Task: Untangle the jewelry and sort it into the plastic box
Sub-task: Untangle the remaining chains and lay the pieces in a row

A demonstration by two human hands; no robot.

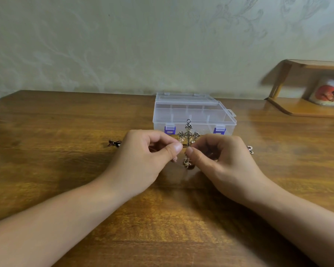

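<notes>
Fingers (178, 147) of both hands pinch tangled jewelry (188, 134), blocking the shut plastic box (193, 114).

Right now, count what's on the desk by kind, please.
Clear plastic boxes: 1
Jewelry tangles held in both hands: 1
Loose jewelry pieces on the wood: 2, one dark, one silver
Wooden shelves: 1
Printed cups on the shelf: 1
Total: 6

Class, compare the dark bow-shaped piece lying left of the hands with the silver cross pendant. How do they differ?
The bow piece is dark; the cross pendant is silvery. The bow piece lies untouched on the table; the cross pendant stands upright, pinched between the left hand and right hand. The bow piece looks smaller. Both sit before the plastic box.
</notes>
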